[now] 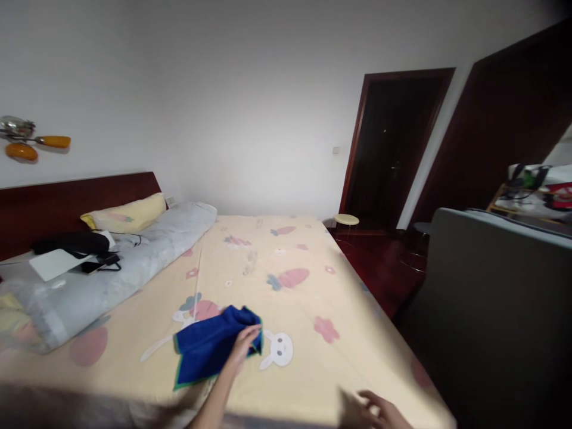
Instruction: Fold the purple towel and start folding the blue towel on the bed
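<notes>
A blue cloth (pixel 210 344) with green edging lies partly bunched on the patterned bed sheet (pixel 308 310). My left hand (pixel 245 344) is at the cloth's right end, its fingers closed over the edge there. To the right, near the front of the bed, my right hand (pixel 378 411) is held apart from the cloth, fingers spread and slightly curled, with nothing in it. A shadow falls on the sheet beside it.
A grey quilt (pixel 147 262) runs along the left side, with a white laptop-like object (pixel 56 264) and black items on it. Behind are a yellow pillow (pixel 129 215) and headboard (pixel 80 193). A stool (pixel 346 220) and grey panel (pixel 487 298) stand right.
</notes>
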Demonstrator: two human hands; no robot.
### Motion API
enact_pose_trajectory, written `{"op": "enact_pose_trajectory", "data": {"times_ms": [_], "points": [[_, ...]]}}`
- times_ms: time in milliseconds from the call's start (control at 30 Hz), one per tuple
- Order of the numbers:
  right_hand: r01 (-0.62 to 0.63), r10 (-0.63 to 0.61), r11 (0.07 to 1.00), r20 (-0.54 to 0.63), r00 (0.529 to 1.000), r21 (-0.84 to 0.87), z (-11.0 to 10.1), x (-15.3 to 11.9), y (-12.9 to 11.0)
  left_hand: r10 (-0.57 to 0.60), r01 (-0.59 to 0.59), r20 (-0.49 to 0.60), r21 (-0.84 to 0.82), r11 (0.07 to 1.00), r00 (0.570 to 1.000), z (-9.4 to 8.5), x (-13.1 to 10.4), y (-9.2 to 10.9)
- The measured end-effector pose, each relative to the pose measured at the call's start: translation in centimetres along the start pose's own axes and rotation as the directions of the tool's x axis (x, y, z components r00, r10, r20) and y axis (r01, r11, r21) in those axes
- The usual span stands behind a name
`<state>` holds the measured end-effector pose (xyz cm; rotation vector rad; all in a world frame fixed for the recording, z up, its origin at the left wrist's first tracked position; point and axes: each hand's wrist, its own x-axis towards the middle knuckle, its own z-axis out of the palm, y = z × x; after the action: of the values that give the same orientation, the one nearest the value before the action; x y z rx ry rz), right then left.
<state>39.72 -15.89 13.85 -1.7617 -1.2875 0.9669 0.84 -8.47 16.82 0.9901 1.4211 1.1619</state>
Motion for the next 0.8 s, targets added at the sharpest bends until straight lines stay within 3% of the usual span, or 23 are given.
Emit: {"op": "enact_pose_trajectory", "data": {"times_ms": [33,67,100,167,233,333,500,633,800], "points": [[0.070,-0.073,0.997,0.152,0.986,0.027,1.3,-0.2,-1.1,0.003,-0.001,0.065,-0.022,1.000,0.998,2.5,-0.7,-0.4],[0.150,-0.167,0.986,0.289,0.943,0.078,2.9,-0.4,-2.3,0.007,-0.002,0.124,-0.044,0.999,0.992,4.9,-1.6,-0.8],[0.186,-0.223,0.973,0.335,0.916,0.139,4.8,-0.5,-3.5,0.015,-0.003,0.176,-0.069,0.998,0.984,6.9,-2.5,-1.3],[0.167,-0.244,0.956,0.341,0.908,0.241,8.7,-0.6,-5.5,0.042,-0.013,0.243,-0.122,0.992,0.969,9.7,-4.3,-2.2],[0.153,-0.246,0.931,0.259,0.934,0.331,11.9,-0.8,-6.3,0.074,-0.030,0.253,-0.173,0.984,0.965,11.0,-5.9,-3.2],[0.166,-0.234,0.887,0.108,0.966,0.432,14.5,-1.4,-5.1,0.096,-0.044,0.231,-0.222,0.974,0.968,10.8,-7.4,-4.8],[0.116,-0.119,0.848,-0.027,0.992,0.516,15.5,-2.8,-2.8,0.054,-0.031,0.134,-0.165,0.986,0.990,9.6,-7.9,-7.6],[0.074,-0.068,0.829,-0.031,0.997,0.554,15.9,-3.8,-3.3,0.001,0.009,0.092,-0.101,0.995,0.996,9.8,-7.6,-9.1],[0.170,-0.195,0.898,0.021,0.981,0.405,16.4,-4.8,-3.5,-0.016,0.021,0.052,-0.091,0.996,0.999,10.1,-7.8,-10.2]]}}
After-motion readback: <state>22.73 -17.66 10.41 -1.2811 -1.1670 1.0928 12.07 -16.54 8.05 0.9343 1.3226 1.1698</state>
